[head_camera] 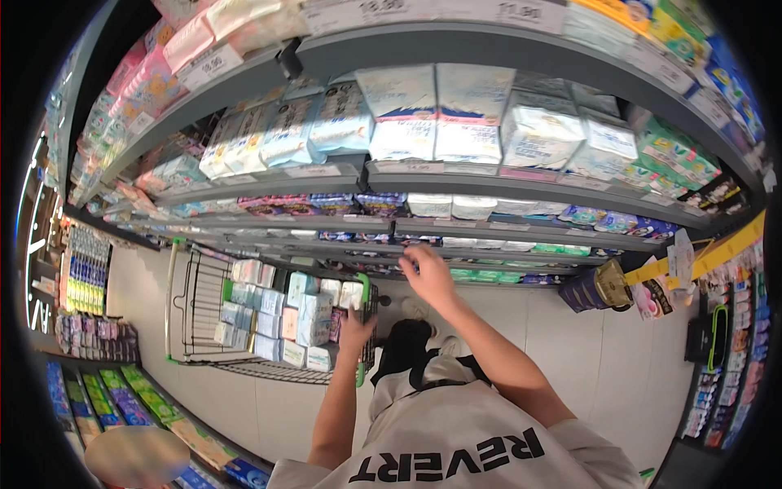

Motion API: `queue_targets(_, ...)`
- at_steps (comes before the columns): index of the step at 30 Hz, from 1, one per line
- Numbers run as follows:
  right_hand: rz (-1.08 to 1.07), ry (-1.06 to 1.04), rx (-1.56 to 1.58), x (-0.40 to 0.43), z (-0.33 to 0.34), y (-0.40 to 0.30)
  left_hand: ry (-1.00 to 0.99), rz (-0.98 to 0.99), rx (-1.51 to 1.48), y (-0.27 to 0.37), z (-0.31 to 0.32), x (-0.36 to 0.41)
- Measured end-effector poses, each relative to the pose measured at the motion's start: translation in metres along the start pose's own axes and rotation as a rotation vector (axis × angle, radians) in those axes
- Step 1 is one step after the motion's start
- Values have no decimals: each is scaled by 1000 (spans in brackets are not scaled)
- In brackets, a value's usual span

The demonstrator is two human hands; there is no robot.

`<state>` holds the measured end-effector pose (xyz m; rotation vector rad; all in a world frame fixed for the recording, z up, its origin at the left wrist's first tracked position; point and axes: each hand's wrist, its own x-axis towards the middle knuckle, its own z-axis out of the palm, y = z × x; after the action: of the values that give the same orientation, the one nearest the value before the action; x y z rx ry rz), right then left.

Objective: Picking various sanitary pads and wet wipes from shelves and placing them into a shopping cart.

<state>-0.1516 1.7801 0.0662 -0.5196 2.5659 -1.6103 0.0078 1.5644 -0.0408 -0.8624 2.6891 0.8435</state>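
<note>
A wire shopping cart with green trim stands at my left, holding several soft tissue-like packs, mostly white and pale blue. My left hand is over the cart's near end, thumb spread from the fingers. Beside its fingertips are a dark pink pack and a larger pale blue-white pack; whether it touches them is unclear. My right hand is raised before the lower shelves, fingers loosely bent and apart, nothing seen in it. Above it, white cotton-tissue packs line a grey shelf.
A dark purple bucket-like container and a yellow strip with hanging goods jut out at right. A low display of green and blue packs is at lower left. Pale floor tiles lie around my feet.
</note>
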Motion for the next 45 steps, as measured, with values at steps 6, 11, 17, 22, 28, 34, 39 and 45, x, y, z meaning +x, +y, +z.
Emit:
queue_targets(6,-447,216,-339,59,-6,-44,632,545,-91,123,-116,68)
queue_targets(11,-485,184,-719,91,2,-51,803,594,13,156,-165,121)
queue_targets(17,-372,11,-904,109,-2,-27,612,696,244,146,-161,156)
queue_targets(22,-358,17,-933,114,-18,-14,823,703,184,157,-165,148)
queue_targets(28,-216,-98,-721,116,-18,-42,710,695,164,141,-193,132)
queue_targets(34,-284,-53,-518,104,-30,-13,943,587,-216,127,-179,64)
queue_targets(39,-618,-201,-113,79,-37,-39,999,265,-420,114,-142,-17)
queue_targets(45,-671,-470,358,26,-61,-45,960,-23,-706,120,-117,-89)
